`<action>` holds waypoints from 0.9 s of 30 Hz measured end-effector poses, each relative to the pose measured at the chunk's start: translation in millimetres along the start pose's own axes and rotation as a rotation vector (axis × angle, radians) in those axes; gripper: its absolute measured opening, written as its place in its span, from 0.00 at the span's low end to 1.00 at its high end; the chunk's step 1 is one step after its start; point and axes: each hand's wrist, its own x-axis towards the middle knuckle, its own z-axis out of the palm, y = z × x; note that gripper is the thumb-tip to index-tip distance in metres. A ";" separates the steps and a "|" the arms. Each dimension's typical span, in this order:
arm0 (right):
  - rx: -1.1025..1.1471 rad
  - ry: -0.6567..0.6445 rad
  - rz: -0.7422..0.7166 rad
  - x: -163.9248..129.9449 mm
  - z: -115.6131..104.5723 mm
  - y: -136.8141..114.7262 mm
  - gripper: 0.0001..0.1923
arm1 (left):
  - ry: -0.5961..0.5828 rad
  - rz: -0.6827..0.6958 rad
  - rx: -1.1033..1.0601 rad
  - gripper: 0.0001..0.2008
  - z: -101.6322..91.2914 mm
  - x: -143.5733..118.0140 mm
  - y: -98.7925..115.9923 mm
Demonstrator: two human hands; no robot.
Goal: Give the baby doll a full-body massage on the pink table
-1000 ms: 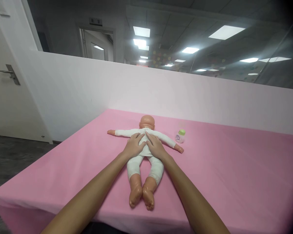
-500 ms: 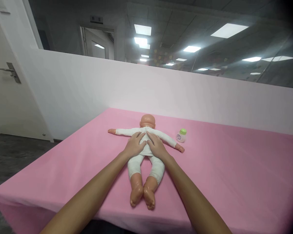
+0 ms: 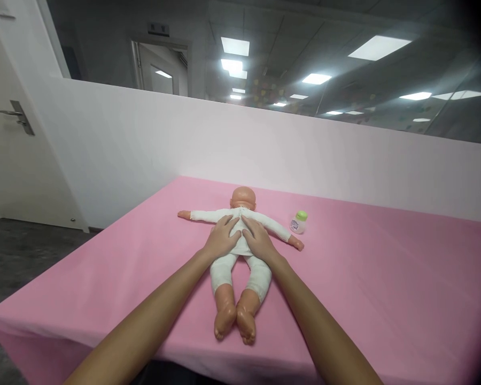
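Observation:
A baby doll [image 3: 240, 272] in white clothes lies on its back on the pink table [image 3: 364, 299], arms spread, bare feet toward me. My left hand [image 3: 221, 239] lies flat on the left side of its torso, fingers spread. My right hand [image 3: 257, 240] rests flat on the right side of the torso, beside the left hand. Neither hand grips anything. A small clear bottle with a green cap [image 3: 299, 222] stands upright just beyond the doll's right-side arm.
A low white partition wall [image 3: 264, 144] runs behind the table, with glass above it. A white door with a metal handle [image 3: 12, 115] is at the far left. Dark floor lies left of the table's edge.
Both hands stay pressed on the doll's torso. Only the view has shifted slightly.

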 end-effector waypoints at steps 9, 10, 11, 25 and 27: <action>0.017 0.001 0.015 -1.5 -2.1 -4.5 0.26 | -0.003 -0.006 -0.010 0.27 0.7 -0.3 -1.5; 0.018 0.000 0.018 -1.7 -2.5 -5.3 0.26 | -0.004 -0.007 -0.011 0.27 0.7 -0.3 -1.5; 0.020 0.000 0.020 -1.8 -2.9 -5.8 0.26 | -0.003 -0.007 -0.012 0.27 0.6 -0.3 -1.5; 0.029 0.025 -0.006 -0.4 -0.6 -1.8 0.25 | 0.023 0.013 -0.009 0.25 1.4 0.4 -2.4; 0.029 0.022 0.000 -0.8 -0.9 -1.7 0.24 | 0.021 0.011 -0.009 0.25 1.3 0.3 -2.1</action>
